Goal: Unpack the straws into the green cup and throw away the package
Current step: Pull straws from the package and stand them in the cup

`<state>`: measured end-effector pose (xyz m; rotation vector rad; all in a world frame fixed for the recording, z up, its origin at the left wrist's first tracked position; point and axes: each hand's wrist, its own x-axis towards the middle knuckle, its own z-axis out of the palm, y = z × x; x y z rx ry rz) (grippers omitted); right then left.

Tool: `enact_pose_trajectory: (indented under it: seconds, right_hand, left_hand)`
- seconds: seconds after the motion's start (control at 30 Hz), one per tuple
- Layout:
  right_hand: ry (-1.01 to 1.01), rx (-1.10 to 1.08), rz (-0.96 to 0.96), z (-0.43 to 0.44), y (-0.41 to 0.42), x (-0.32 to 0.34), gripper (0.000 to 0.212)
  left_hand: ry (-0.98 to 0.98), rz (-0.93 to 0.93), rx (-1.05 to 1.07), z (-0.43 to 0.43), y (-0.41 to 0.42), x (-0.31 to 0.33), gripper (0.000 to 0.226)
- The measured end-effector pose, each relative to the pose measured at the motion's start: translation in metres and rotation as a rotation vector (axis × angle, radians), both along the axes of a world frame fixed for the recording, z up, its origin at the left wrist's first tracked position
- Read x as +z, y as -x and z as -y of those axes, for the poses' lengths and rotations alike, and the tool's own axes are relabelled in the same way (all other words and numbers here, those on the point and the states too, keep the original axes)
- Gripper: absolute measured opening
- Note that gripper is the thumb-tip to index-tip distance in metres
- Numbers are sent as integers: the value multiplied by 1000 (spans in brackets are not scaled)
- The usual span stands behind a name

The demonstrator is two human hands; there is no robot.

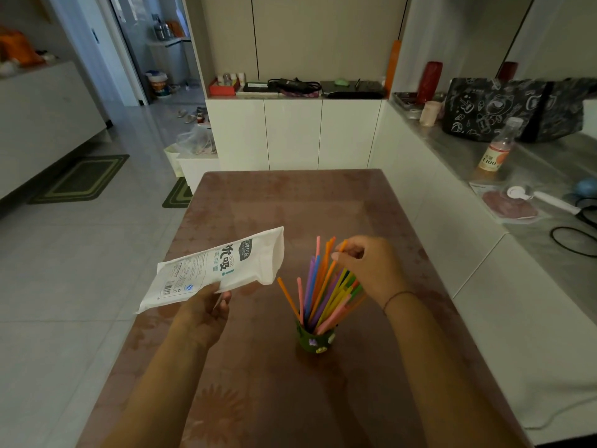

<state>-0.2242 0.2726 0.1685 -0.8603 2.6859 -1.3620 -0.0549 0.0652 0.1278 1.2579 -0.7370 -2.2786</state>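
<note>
Nearest to us, the green cup (pixel 315 340) stands upright on the brown table (pixel 274 399), a little right of centre, with small decorations on its side. A fan of coloured straws (pixel 323 292) sits in it, orange, pink, purple, yellow and green, leaning outward to the left and right.

To the left of the cup, our left hand (pixel 206 313) grips the near corner of the white package (pixel 214 268), fingers closed on it; the bag is lifted off the table and slants up toward the far right, looking flat.

Just beyond the cup on the right, our right hand (pixel 368 266) hangs over the straw tops, thumb and forefinger pinched on the tip of an orange straw, a thin bracelet at the wrist.

Farther off, a clear bottle (pixel 499 147) stands on the grey counter (pixel 549 189) at right, with a dark patterned bag (pixel 504 108) behind it.
</note>
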Motion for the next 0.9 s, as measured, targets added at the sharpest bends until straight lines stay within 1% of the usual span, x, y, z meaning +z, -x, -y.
enact_pose_trajectory:
  seconds: [0.07,0.13,0.2,0.33,0.47,0.5,0.63,0.67,0.73,0.8,0.83,0.87,0.9]
  right_hand:
    - [48,-9,10,-1,0,3,7]
    - [21,-13,-2,1,0,3,6]
    - [-64,-21,-14,3,0,0,9]
    - [-241,-18,37,5,-3,-4,15]
    - [-153,-64,16,4,-3,-2,13]
    - [-161,-65,12,4,-2,-2,12]
    - [-366,-35,-17,7,-7,-5,16]
    - [-384,-33,-15,8,-8,-4,19]
    - [-320,-50,-20,8,-9,0,31]
    - [-138,-14,-44,7,-10,7,48]
    - [-43,52,-31,7,-11,13,57]
    - [40,149,9,7,-11,19,66]
    - [103,265,71,8,-13,24,74]
  left_hand:
    - [0,0,-2,1,0,0,19]
    - [-3,2,-9,1,2,0,19]
    - [-5,-2,-16,0,3,1,20]
    - [-18,-23,-33,0,6,1,20]
    - [-34,-50,-26,0,8,1,19]
    - [-43,-57,-26,0,8,1,19]
    - [-99,-85,-90,-3,10,6,11]
    - [-114,-93,-107,-3,11,8,14]
    - [-154,-125,-146,-3,10,11,25]
    - [-199,-162,-224,-5,6,16,34]
    - [-208,-180,-275,-5,5,19,37]
    - [-201,-205,-325,-7,3,22,39]
    - [-189,-236,-370,-8,1,25,47]
